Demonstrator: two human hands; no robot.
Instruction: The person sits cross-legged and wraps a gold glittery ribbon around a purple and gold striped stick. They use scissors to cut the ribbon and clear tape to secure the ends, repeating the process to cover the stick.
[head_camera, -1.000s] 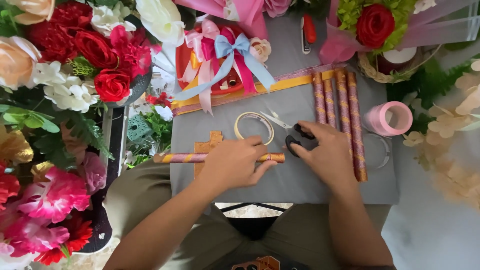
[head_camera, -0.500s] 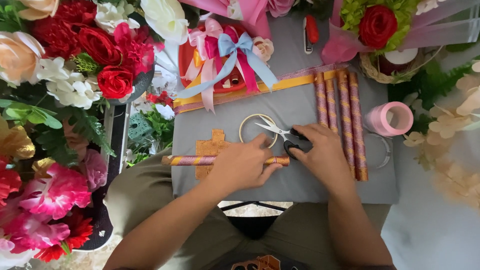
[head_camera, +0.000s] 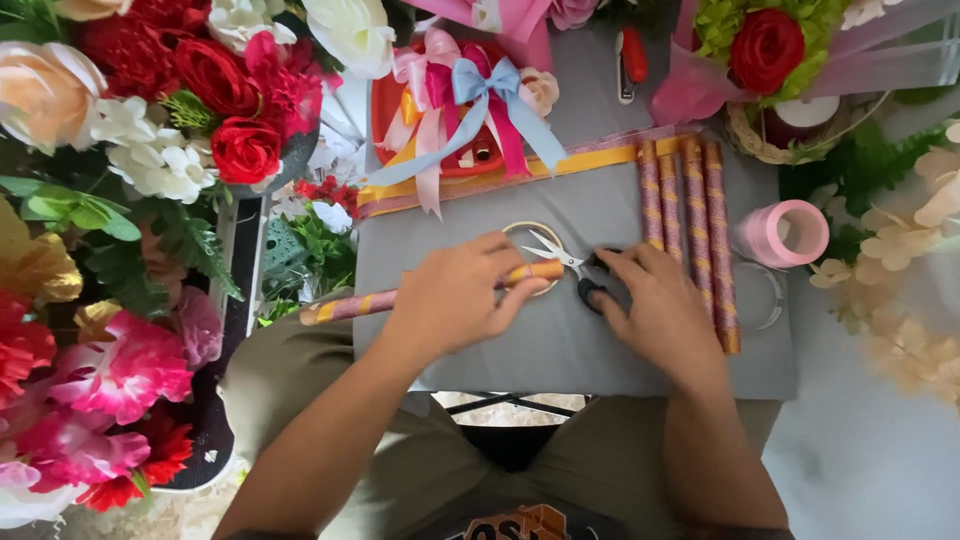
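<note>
- The left hand (head_camera: 455, 300) is closed around a rolled paper tube (head_camera: 400, 297), pink and gold, lying across the grey surface (head_camera: 520, 350).
- The right hand (head_camera: 655, 305) rests on the black handles of small scissors (head_camera: 572, 265); whether it grips them cannot be told.
- The blades lie over a tape ring (head_camera: 530, 232).
- Four finished tubes (head_camera: 690, 240) lie just right of it.
- A pink ribbon spool (head_camera: 782, 232) stands beyond them.

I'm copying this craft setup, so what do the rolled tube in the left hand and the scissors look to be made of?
The rolled tube in the left hand looks like glossy patterned paper, pink with orange bands, spiral-wrapped. The scissors by the right hand show bright, shiny blades, likely steel, with black handles, probably plastic.
</note>
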